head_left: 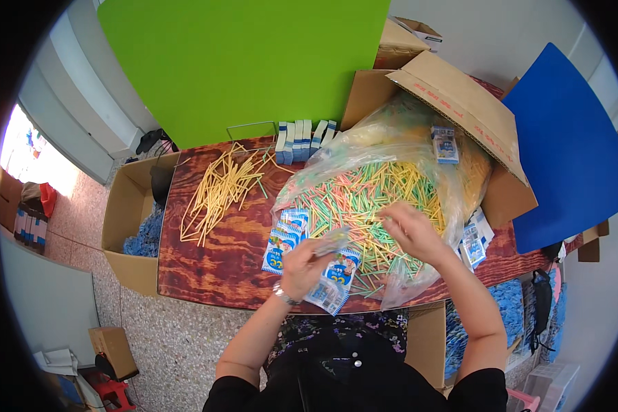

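Observation:
My left hand (301, 273) is closed around a small clear plastic packet (334, 240), held up at the near left side of the pile. Below it lie blue-and-white printed packets (280, 250), some overlapping, on the table's near edge. My right hand (413, 232) is over a big heap of thin pink, green and yellow sticks (350, 191). Its fingers are pinched together close above the sticks; what they hold, if anything, is too small to make out. A clear plastic bag (450, 199) spreads open under and around the heap.
Longer pale yellow sticks (220, 189) lie loosely at the table's left. Blue-and-white bundles (296, 141) stand at the back. A tipped cardboard box (460, 103) surrounds the bag's far end. Another box (127, 264) with blue packets stands left of the wood-patterned table (206, 278).

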Tool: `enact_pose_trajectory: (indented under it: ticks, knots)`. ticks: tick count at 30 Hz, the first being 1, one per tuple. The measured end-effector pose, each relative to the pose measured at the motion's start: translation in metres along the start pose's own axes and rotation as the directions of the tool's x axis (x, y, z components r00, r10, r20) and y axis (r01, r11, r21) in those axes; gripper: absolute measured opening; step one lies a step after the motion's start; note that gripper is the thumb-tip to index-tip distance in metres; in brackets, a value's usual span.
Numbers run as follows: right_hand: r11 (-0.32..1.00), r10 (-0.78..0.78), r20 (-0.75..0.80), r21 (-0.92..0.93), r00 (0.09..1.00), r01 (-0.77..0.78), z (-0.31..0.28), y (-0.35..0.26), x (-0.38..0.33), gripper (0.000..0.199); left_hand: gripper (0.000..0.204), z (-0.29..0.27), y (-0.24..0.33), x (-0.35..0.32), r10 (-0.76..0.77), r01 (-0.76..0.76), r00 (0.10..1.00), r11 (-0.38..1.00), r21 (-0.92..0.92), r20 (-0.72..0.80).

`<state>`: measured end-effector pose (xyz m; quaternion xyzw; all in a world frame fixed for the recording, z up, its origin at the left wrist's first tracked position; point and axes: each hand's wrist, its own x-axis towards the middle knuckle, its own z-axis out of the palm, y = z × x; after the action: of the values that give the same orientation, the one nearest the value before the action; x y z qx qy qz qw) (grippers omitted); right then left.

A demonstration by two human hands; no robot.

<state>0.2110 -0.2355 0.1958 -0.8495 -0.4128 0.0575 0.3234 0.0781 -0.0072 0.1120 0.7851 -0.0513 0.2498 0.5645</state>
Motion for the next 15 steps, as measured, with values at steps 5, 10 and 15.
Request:
enact_pose_trajectory:
  ticks: [5, 10, 15]
  knots:
    - [0.921, 0.134, 0.178, -0.384, 0.975, -0.056, 0.055, 0.074, -0.061, 0.011, 0.023, -0.076, -0.039, -0.029, -0.287, 0.280, 0.958, 0.944, 0.173, 0.021]
    - [0.994, 0.033, 0.112, -0.110, 0.993, -0.021, 0.111, 0.056, -0.054, 0.019, 0.024, -0.110, -0.084, -0.060, -0.538, 0.516, 0.830, 0.841, 0.163, 0.149]
    - [0.926, 0.169, -0.102, -0.324, 0.980, -0.194, 0.137, 0.019, -0.028, 0.029, 0.044, -0.086, -0.082, -0.050, -0.411, 0.330, 0.911, 0.772, 0.543, 0.031]
